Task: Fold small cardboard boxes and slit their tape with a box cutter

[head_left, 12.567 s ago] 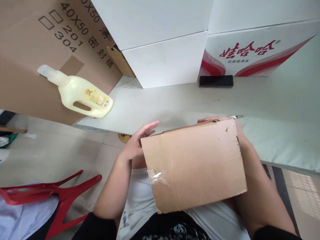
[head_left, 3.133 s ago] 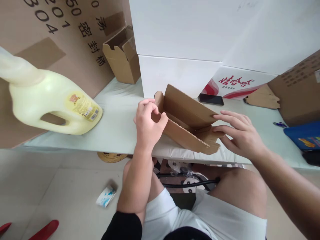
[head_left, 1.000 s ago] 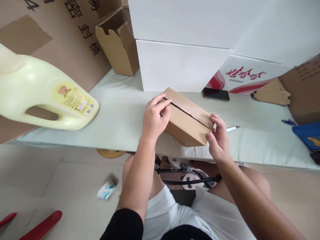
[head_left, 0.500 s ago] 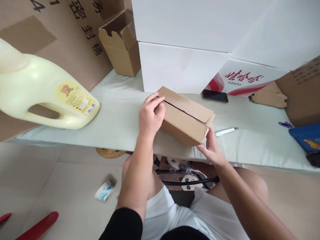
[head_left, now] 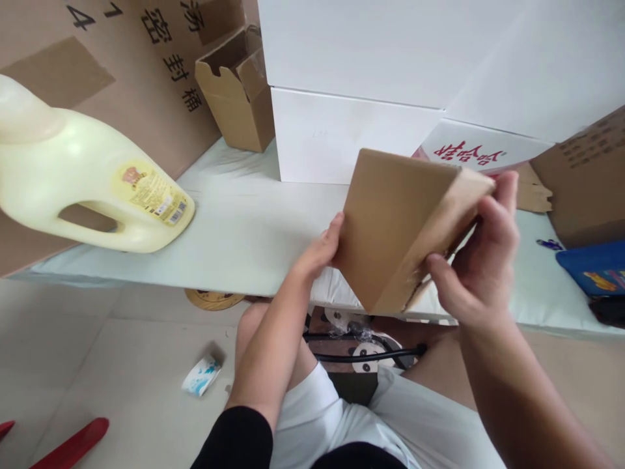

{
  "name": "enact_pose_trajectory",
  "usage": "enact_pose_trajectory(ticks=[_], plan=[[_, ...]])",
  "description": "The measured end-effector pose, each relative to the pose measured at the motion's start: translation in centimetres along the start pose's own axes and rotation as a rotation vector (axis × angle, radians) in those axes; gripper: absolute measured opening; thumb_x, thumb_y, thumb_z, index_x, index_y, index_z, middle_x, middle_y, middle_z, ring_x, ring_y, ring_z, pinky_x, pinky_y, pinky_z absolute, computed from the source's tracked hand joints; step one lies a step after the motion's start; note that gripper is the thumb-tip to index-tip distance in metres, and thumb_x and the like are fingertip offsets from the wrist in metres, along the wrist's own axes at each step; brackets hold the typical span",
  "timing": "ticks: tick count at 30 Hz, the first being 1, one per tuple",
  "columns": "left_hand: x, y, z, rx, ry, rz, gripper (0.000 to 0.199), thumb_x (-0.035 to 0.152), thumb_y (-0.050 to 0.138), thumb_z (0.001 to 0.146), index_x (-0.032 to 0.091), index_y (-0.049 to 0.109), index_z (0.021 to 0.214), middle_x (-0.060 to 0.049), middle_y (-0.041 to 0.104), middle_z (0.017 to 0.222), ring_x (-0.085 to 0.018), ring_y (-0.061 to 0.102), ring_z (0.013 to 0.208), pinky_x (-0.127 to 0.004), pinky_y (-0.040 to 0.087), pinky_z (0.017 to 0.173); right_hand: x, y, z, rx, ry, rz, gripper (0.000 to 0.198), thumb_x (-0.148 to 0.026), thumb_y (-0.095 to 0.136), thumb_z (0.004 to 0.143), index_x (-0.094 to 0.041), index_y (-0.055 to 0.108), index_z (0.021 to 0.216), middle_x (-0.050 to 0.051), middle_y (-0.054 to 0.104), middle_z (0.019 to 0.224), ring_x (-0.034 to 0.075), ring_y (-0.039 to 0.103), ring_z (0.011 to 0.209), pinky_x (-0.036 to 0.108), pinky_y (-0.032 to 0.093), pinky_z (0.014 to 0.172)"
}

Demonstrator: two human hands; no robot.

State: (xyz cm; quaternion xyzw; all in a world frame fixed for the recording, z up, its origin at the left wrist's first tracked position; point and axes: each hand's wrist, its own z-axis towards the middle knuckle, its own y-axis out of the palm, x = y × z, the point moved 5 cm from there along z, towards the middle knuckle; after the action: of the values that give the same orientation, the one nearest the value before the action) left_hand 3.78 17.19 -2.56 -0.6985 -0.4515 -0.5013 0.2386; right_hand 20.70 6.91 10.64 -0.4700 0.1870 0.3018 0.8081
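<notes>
A brown cardboard box (head_left: 395,221) is held up and tilted over the near edge of the covered table, a broad plain side facing me. My left hand (head_left: 322,247) presses against its left side, with part of the fingers hidden behind it. On the right, my right hand (head_left: 481,260) grips the box's right end, thumb on the near face and fingers around the far edge. A dark, rough seam shows along the side beside my right thumb.
A large pale yellow jug (head_left: 97,176) stands on the left. White cartons (head_left: 356,133) rise behind the box. An open brown carton (head_left: 237,91) stands at the back left. A blue case (head_left: 593,270) and a small purple item (head_left: 549,244) lie at the right.
The box has been lifted off the table and turned, its seam now towards the right. My left hand has moved from its top to its left side; my right hand has risen with it.
</notes>
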Motion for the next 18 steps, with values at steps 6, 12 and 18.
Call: enact_pose_trajectory(ticks=[6, 12, 18], plan=[[-1.3, 1.6, -1.4, -0.254, -0.263, 0.249, 0.083, 0.091, 0.031, 0.086, 0.019, 0.071, 0.095, -0.011, 0.075, 0.078, -0.025, 0.071, 0.063, -0.034, 0.049, 0.053, 6.2, 0.3, 2.6, -0.130, 0.215, 0.010, 0.050, -0.028, 0.049, 0.096, -0.031, 0.055, 0.146, 0.002, 0.047, 0.162, 0.030, 0.037, 0.155, 0.058, 0.023, 0.130], [-0.7, -1.4, -2.0, -0.325, -0.252, 0.551, 0.059, 0.062, 0.048, 0.097, 0.017, 0.063, 0.062, -0.010, 0.074, 0.072, -0.018, 0.064, 0.051, -0.035, 0.051, 0.062, 6.6, 3.3, 2.5, -0.380, 0.142, 0.083, 0.046, -0.030, 0.060, 0.090, -0.027, 0.066, 0.136, 0.004, 0.050, 0.161, 0.031, 0.038, 0.154, 0.057, 0.027, 0.128], [6.9, -2.9, -5.1, 0.377, 0.623, 0.426, 0.021, 0.039, 0.058, 0.095, 0.024, 0.070, 0.103, -0.005, 0.078, 0.110, -0.021, 0.071, 0.105, -0.035, 0.057, 0.093, 3.2, 5.5, 2.0, -0.374, 0.035, 0.037, 0.064, -0.014, 0.055, 0.080, -0.025, 0.056, 0.143, 0.008, 0.059, 0.151, 0.031, 0.048, 0.147, 0.057, 0.039, 0.122]])
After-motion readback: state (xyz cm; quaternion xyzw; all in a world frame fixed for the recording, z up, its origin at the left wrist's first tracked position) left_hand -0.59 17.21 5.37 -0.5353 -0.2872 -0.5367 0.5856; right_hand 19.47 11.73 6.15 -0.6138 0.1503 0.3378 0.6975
